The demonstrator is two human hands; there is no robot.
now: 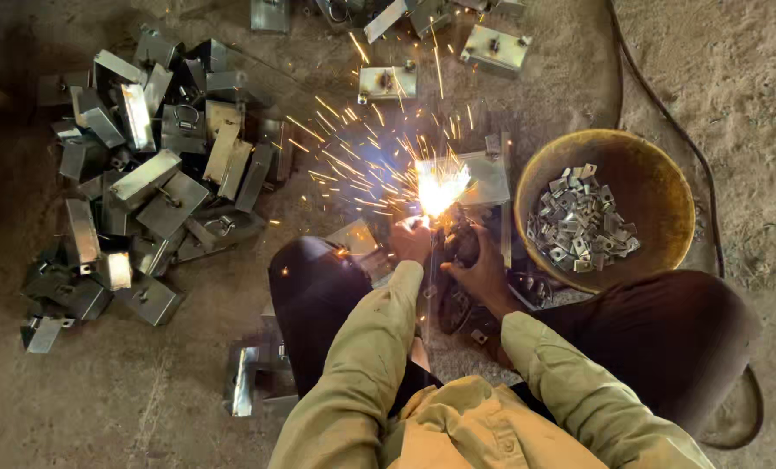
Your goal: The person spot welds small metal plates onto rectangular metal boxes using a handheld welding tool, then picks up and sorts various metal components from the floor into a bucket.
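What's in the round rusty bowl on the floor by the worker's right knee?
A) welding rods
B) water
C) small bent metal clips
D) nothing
C: the bowl holds a heap of small grey bent metal clips, lying dry in its middle, just right of the sparks where the left hand and right hand work.

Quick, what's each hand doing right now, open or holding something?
Left hand: by the bright arc, sparks hide its grip; cannot tell.
Right hand: closed on the dark welding holder.
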